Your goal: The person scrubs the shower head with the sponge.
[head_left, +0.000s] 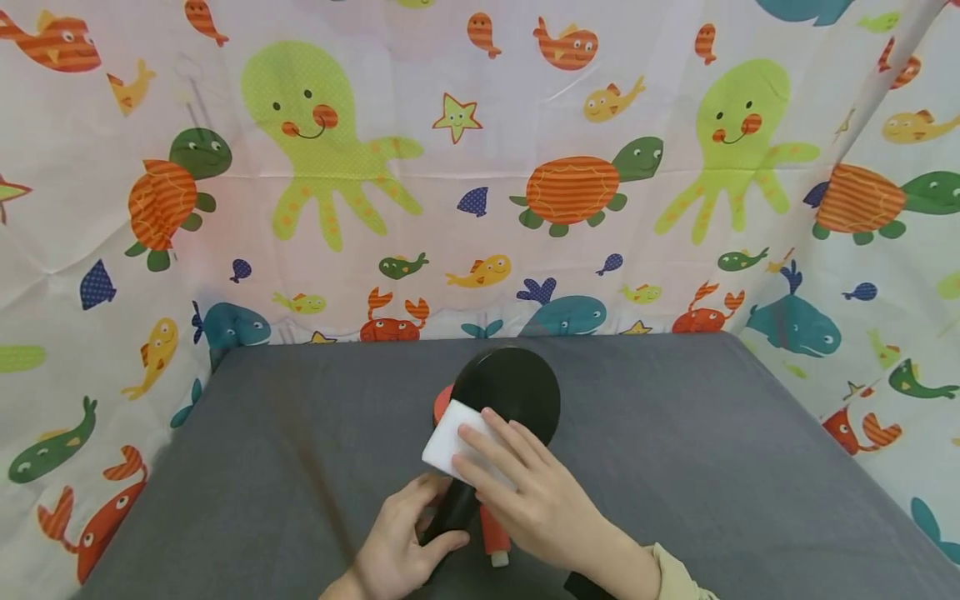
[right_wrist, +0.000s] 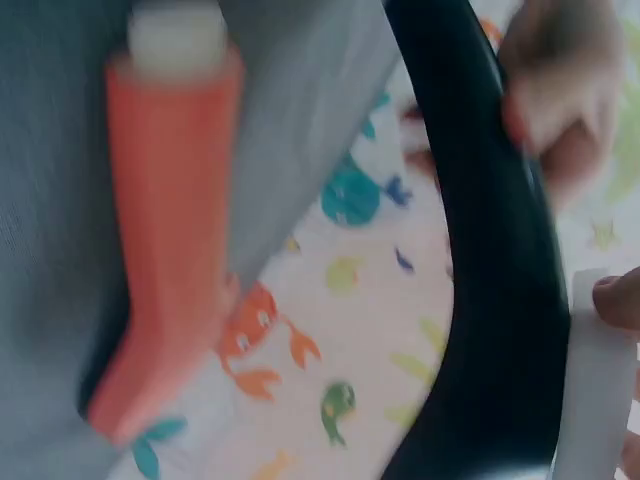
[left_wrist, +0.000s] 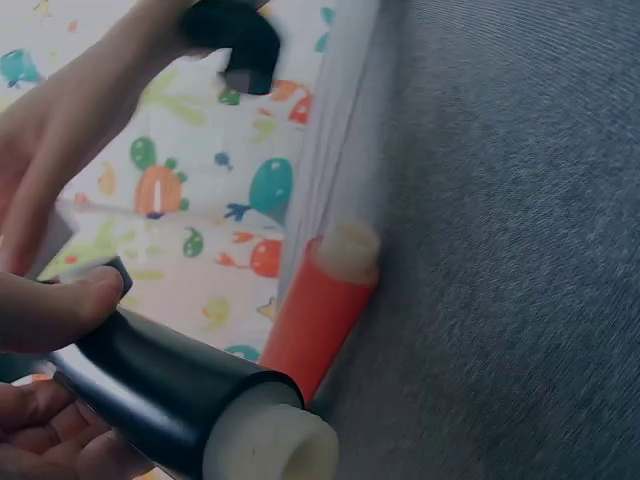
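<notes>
Grey fabric covers the bench [head_left: 697, 467] in the head view, and above it a black pan [head_left: 517, 387], or a paddle of that shape, points its round head at the sea-creature curtain [head_left: 480, 242] and its handle toward the person, which puts the grip within easy reach. The left hand [head_left: 401, 533] grasps that handle, presumably to keep the head from turning. The right hand [head_left: 540, 500] lays nearly straight fingers over a white sponge block [head_left: 450, 437] where handle meets head, a spread that suggests pressing more than pinching; whether the thumb also clamps the block, I cannot tell. A red pan [head_left: 493, 527] of similar form sits beneath, mostly hidden, its handle showing between the hands. From the left wrist, the thumb lies along the top of the black handle with the fingers underneath, a wrap that seems meant to bear its weight off the fabric; the cream end piece [left_wrist: 238, 445] juts free, so the hold is a little up from the tip. The right wrist view, blurred, shows the sponge edge-on against the black pan with a fingertip on its outer side, so the pan probably backs the block. The red pan's bent handle is near the bench, with neither hand on it.
</notes>
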{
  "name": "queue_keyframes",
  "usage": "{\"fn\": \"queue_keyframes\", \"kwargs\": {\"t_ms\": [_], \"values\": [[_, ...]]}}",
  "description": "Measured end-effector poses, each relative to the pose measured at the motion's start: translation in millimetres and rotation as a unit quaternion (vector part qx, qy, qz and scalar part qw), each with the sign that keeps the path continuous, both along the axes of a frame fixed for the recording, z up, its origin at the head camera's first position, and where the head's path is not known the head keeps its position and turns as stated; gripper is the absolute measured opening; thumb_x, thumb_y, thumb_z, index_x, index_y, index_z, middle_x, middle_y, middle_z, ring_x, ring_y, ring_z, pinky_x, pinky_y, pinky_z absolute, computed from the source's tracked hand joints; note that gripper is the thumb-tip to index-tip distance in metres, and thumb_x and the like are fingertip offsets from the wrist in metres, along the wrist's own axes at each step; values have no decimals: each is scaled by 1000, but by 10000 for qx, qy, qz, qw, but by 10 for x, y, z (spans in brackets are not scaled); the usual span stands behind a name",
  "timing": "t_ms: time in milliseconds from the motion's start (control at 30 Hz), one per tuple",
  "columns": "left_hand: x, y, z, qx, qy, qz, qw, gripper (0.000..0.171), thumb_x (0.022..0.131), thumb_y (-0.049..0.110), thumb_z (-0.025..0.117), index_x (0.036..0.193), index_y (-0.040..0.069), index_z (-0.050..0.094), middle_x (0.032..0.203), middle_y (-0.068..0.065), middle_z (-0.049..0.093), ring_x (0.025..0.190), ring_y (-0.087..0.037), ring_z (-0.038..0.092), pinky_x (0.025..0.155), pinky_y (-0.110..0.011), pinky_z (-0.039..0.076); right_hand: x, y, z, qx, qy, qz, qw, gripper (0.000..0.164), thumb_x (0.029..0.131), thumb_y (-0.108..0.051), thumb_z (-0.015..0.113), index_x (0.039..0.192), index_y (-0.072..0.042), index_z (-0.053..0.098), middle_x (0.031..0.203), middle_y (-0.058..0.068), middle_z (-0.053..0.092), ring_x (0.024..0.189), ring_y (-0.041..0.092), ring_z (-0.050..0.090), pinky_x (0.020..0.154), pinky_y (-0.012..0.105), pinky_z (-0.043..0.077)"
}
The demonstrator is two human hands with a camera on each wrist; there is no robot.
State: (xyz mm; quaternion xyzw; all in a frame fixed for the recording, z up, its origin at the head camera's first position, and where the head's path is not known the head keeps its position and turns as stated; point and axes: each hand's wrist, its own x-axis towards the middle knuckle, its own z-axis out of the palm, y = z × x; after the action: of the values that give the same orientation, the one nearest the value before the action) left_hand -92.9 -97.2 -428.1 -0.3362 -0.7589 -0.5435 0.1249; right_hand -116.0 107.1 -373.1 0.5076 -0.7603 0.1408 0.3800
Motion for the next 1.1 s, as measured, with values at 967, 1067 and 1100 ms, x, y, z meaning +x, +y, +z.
{"fn": "queue_keyframes", "kwargs": {"t_ms": [967,1067,1100], "values": [[24,94,-13,-119,369,21,9992,42,78,10,74,116,9,56,103,-4,60,84,-11,59,56,-21,51,-136,26,174,-727,-80,177,9972,34,96,-20,47,125,-4,56,135,19,46,126,41,37,103,47,32],[40,102,7,-76,171,-65,9998,40,80,11,73,117,11,57,105,-4,60,84,-12,59,56,-22,51,-268,119,302,-1394,-393,-71,9894,36,97,-23,47,125,-4,55,136,19,44,127,42,35,101,50,33],[46,101,17,-24,31,-116,9999,39,81,11,72,117,10,57,105,-5,60,85,-12,59,58,-22,52,-309,160,328,-1607,-539,-181,9854,37,96,-24,47,126,-3,55,137,19,43,128,41,34,100,51,34]]}}
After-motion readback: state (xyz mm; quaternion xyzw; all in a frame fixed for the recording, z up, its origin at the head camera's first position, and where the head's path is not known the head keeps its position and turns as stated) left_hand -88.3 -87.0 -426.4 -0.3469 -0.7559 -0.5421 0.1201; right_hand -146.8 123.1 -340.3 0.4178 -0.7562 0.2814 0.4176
